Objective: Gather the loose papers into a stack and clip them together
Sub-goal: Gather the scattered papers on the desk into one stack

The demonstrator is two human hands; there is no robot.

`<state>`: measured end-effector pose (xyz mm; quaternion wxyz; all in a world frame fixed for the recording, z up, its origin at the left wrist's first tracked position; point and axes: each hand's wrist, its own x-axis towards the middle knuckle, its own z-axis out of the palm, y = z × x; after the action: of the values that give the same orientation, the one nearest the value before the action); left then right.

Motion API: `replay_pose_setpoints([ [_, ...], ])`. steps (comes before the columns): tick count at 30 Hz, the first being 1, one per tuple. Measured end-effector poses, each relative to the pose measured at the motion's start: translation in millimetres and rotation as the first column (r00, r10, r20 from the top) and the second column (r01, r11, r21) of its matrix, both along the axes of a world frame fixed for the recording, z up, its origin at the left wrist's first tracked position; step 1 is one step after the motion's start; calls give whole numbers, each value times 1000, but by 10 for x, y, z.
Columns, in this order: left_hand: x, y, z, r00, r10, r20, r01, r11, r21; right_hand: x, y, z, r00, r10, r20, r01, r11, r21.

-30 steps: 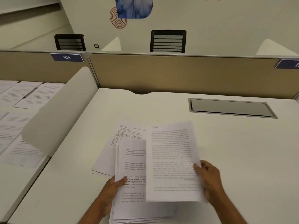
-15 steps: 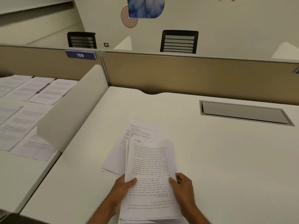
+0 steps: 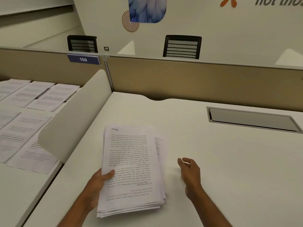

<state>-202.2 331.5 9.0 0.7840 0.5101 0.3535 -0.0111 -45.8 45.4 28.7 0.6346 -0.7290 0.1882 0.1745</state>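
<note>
A stack of printed white papers (image 3: pixel 131 164) is held slightly raised over the white desk (image 3: pixel 229 169), its edges roughly aligned and fanned a little at the near end. My left hand (image 3: pixel 96 185) grips the stack's left edge, thumb on top. The corner of another printed sheet (image 3: pixel 159 145) peeks out from behind the stack on the right. My right hand (image 3: pixel 190 174) hovers to the right of the stack, apart from it, fingers loosely curled with nothing in them. No clip is in view.
A curved white side divider (image 3: pixel 73 118) stands left of the desk. Beyond it, the neighbouring desk holds several spread printed sheets (image 3: pixel 29 112). A metal cable hatch (image 3: pixel 252 119) sits in the desk at the right. A beige partition (image 3: pixel 196 81) closes the back.
The sheet from my right hand went onto the stack. My right hand then let go and moved off to the right. My left hand lifted the stack over the sheets beneath.
</note>
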Motion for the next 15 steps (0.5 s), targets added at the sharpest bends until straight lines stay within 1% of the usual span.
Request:
replay_pose_setpoints([
  [3, 122, 209, -34, 1000, -14, 19, 14, 1000, -11, 113, 201, 34, 996, -19, -84, 29, 992, 120],
  [6, 259, 305, -68, 998, -58, 14, 58, 998, 12, 187, 397, 38, 987, -20, -161, 50, 982, 185],
  [10, 371, 349, -101, 996, -93, 0, 93, 995, 32, 253, 600, -2, 976, -48, -211, 89, 978, 190],
  [15, 424, 386, -117, 993, -115, -28, 115, 993, 27, 322, 745, -91, 974, -59, -221, 99, 980, 175],
])
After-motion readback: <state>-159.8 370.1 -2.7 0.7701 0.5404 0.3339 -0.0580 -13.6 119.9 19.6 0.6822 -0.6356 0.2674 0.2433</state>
